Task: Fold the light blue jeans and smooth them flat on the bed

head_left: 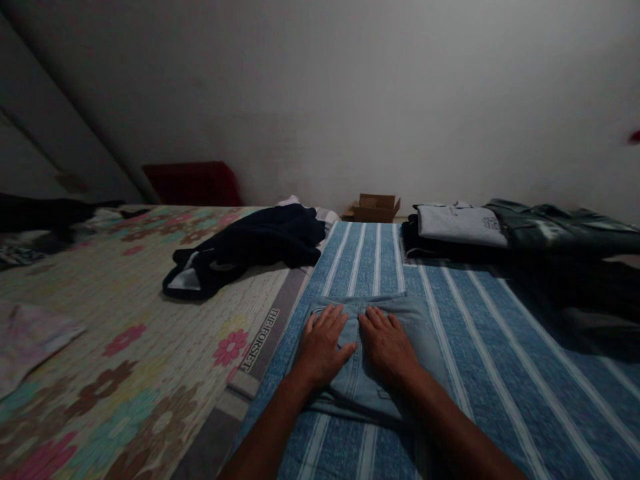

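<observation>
Two bare hands rest flat, palms down, on a folded pair of light blue jeans. The left hand and the right hand lie side by side, thumbs nearly touching, fingers spread and stretched out; neither hand grasps anything. The jeans lie directly under both palms, on a blue striped sheet that reaches out ahead of the hands and to their right.

Left of the left hand the striped sheet meets a flowered mat. On that mat, ahead of the left hand and well apart from it, lies a crumpled dark garment. Ahead of the right hand and off to its right sits a stack of folded clothes, with a grey top uppermost and a dark green garment beside it. Straight ahead, beyond the sheet's far edge, a small cardboard box stands open against a pale wall. The room is dim.
</observation>
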A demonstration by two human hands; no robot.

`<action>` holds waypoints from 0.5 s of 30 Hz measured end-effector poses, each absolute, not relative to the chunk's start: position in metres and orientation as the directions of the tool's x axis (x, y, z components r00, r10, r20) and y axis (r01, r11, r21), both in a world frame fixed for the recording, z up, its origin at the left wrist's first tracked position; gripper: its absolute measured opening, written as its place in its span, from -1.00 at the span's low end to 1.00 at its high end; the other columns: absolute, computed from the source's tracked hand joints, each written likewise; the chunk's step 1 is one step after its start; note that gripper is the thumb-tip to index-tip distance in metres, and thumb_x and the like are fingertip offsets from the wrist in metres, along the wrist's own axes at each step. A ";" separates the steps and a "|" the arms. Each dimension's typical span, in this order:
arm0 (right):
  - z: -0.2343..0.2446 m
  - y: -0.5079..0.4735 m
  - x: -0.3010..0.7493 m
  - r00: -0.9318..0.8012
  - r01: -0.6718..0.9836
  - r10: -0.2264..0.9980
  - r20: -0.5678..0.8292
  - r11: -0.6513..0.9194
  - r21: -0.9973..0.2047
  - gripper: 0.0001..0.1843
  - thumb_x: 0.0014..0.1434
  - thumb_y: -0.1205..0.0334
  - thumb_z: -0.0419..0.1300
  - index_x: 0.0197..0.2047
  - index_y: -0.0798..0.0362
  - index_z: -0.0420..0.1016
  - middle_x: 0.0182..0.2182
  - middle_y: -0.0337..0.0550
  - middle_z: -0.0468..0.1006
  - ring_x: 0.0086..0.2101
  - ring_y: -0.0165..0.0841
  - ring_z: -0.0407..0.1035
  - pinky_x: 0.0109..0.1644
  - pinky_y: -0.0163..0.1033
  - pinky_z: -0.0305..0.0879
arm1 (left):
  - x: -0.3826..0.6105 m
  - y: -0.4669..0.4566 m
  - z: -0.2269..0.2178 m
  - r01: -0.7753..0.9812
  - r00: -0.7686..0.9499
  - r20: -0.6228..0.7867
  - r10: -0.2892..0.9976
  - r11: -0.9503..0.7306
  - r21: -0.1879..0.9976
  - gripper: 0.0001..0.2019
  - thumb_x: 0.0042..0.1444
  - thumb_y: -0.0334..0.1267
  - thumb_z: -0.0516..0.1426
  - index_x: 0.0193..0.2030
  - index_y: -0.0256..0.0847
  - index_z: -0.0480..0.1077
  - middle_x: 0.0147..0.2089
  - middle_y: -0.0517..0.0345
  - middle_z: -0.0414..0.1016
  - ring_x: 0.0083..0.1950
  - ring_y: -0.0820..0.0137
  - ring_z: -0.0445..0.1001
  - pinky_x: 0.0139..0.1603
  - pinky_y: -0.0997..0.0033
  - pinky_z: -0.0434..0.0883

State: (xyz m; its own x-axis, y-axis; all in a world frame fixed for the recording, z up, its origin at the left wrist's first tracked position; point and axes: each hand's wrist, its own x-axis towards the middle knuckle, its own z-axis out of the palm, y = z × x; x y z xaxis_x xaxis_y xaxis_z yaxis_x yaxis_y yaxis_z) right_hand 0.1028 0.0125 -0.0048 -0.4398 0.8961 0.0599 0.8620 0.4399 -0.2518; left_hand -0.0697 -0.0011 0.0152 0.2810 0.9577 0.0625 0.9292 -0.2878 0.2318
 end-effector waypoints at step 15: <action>-0.001 0.011 0.103 -0.440 0.854 0.894 0.084 0.446 -0.269 -0.47 0.30 0.33 -0.18 0.31 0.17 0.14 0.30 0.09 0.10 0.28 -0.13 -0.08 0.29 0.07 -0.17 | -0.070 0.000 0.016 0.933 0.284 0.054 0.957 -0.289 0.215 -0.46 0.16 -0.09 0.08 0.28 -0.15 0.19 0.39 0.01 0.08 0.42 0.19 -0.07 0.37 -0.06 -0.08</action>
